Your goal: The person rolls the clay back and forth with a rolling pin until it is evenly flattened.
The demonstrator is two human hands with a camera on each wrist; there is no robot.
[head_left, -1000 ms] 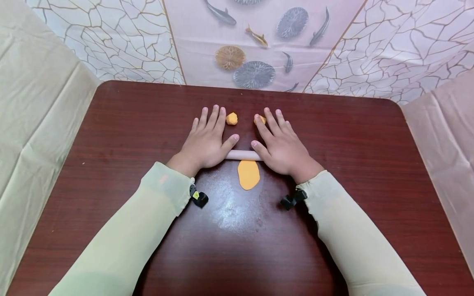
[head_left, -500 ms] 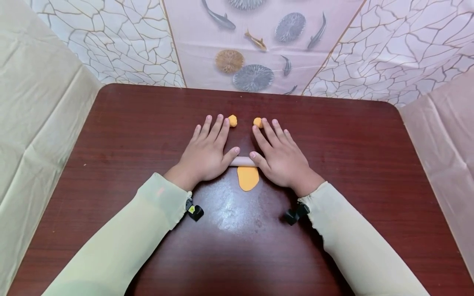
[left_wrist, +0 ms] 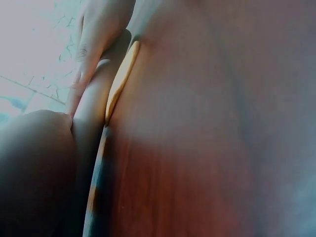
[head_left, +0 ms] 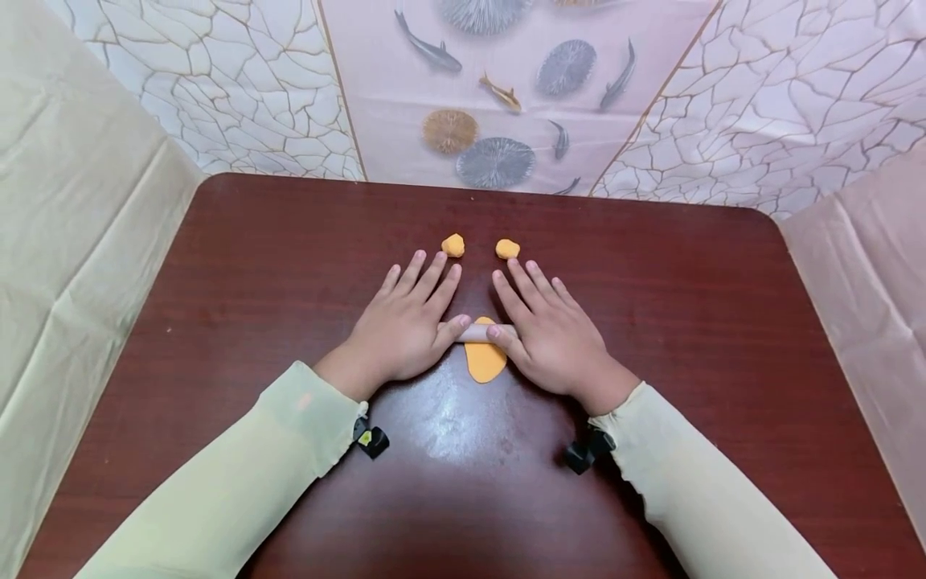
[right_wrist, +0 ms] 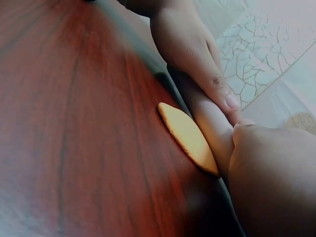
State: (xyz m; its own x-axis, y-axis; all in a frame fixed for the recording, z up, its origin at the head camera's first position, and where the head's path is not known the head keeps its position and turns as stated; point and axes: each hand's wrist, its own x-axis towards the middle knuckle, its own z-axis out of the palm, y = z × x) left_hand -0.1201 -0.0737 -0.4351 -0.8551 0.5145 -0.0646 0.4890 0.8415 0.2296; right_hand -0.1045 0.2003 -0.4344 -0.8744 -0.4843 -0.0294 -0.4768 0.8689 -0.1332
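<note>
A pale rolling pin point(head_left: 475, 333) lies across a flat orange piece of dough or modelling clay point(head_left: 485, 365); a small tip of the piece shows beyond the pin. Over the pin's left end lies my left hand point(head_left: 400, 330), palm down with straight fingers. My right hand point(head_left: 555, 338) rests the same way on the right end. Both thumbs point inward along the pin, whose ends are hidden under the palms. In the right wrist view the flattened piece point(right_wrist: 190, 138) looks thin and oval, right against the pin point(right_wrist: 213, 121).
Two small orange lumps point(head_left: 453, 245) sit just beyond the fingertips, the right-hand lump point(head_left: 507, 248) close to my right fingers. The dark red-brown wooden table point(head_left: 687, 305) reaches back to a patterned cloth wall point(head_left: 499, 104). Plain cloth hangs at both sides.
Both hands have moved back toward the body, rolling the pin with them over the orange piece. Its far tip now shows past the pin, and the fingers have drawn away from the lumps.
</note>
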